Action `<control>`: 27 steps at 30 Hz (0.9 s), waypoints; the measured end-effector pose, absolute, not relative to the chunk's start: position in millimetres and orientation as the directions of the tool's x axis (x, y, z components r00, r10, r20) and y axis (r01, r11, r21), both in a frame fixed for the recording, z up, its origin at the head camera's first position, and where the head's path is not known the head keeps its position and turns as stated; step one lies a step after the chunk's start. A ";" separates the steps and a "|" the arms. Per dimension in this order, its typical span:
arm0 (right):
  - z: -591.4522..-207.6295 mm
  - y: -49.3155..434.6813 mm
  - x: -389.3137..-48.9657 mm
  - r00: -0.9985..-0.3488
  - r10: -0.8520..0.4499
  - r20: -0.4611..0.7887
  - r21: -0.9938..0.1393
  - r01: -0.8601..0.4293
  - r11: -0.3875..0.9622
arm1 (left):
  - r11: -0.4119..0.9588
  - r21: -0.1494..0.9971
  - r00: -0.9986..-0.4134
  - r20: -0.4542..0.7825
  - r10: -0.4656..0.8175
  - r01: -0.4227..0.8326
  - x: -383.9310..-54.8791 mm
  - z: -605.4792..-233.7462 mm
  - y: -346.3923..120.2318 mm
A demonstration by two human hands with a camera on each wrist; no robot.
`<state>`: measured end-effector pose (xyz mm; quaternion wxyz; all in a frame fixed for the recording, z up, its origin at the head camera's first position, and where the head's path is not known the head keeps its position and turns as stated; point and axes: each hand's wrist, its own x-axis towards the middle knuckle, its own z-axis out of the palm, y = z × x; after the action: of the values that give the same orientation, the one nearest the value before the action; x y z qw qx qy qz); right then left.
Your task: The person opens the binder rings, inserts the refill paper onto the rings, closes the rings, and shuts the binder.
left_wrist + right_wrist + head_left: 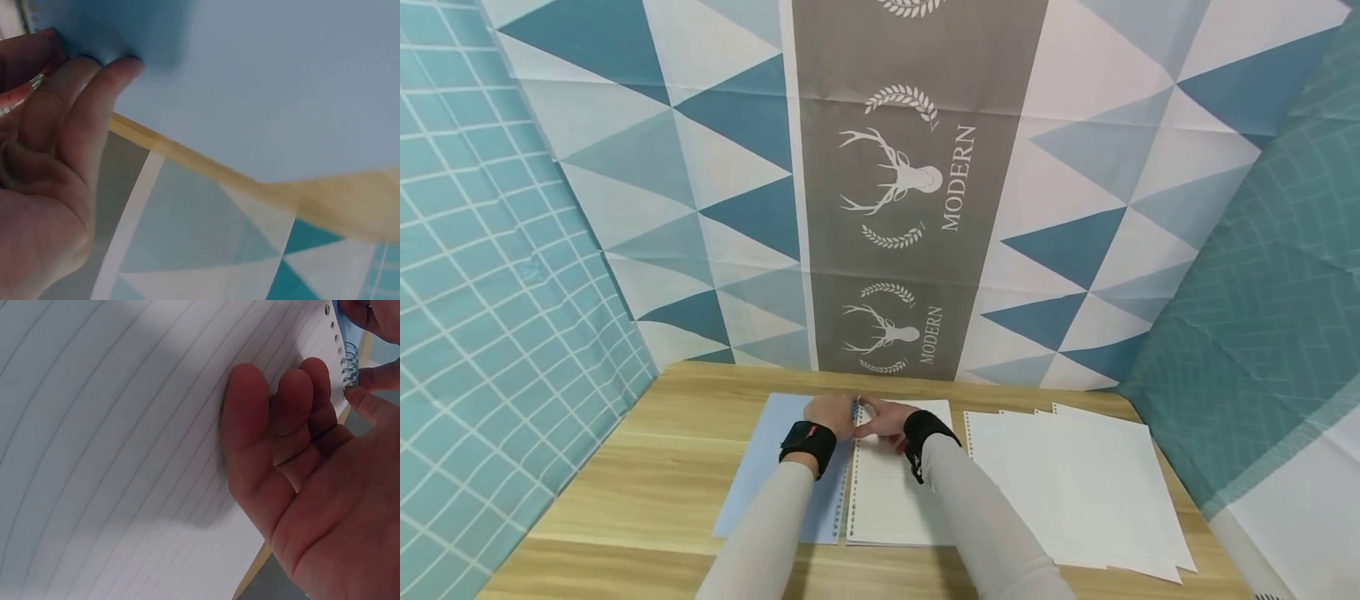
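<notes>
A pale blue notebook cover (775, 467) with holes along its right edge lies beside a stack of lined paper (887, 500) with holes on its left. A thin spiral coil (352, 359) sits at the far end of the two punched edges. My right hand (887, 419) pinches it between thumb and index finger, the other fingers loosely curled over the lined sheet. From the left, my left hand (832, 414) meets the coil's far end, two fingertips (130, 65) resting on the cover. I cannot tell whether it grips the coil, since its thumb is hidden.
To the right, several loose white punched sheets (1075, 492) lie fanned on the wooden table (625, 467). A patterned cloth backdrop (722, 167) rises right behind the table's far edge. Tiled-print cloth (497, 292) hangs at the left side.
</notes>
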<state>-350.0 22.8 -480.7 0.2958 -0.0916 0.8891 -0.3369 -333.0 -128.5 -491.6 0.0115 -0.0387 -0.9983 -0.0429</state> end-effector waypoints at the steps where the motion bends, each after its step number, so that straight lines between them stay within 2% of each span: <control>1: -479.5 23.5 -348.0 -0.809 -0.366 -0.460 -0.655 0.031 0.755 | 0.994 0.059 -0.996 0.034 0.086 0.088 -333.1 -494.3 -128.1; 5: -482.1 25.1 -346.5 -0.812 -0.368 -0.454 -0.652 0.022 0.758 | 0.990 -0.025 -0.989 0.042 0.143 0.142 -330.2 -500.0 -129.1; 7: -488.0 25.0 -351.9 -0.812 -0.362 -0.457 -0.649 0.027 0.760 | 0.986 -0.025 -0.985 0.037 0.167 0.166 -327.4 -497.6 -130.4; 11: -486.7 26.7 -351.2 -0.806 -0.384 -0.450 -0.662 0.012 0.749 | 0.983 0.049 -0.983 0.060 0.172 0.175 -325.2 -492.6 -136.0; 17: -474.8 28.6 -334.3 -0.795 -0.434 -0.423 -0.685 -0.033 0.728 | 0.975 0.136 -0.975 0.158 0.155 0.177 -327.1 -494.4 -140.5; 27: -470.1 32.6 -325.6 -0.795 -0.462 -0.393 -0.689 -0.079 0.721 | 0.988 0.013 -0.944 0.298 0.140 0.151 -334.9 -512.0 -129.4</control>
<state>-325.6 32.6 -470.1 0.2810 -0.1529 0.8839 -0.3411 -334.9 -129.4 -512.0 0.1496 -0.0738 -0.9858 -0.0179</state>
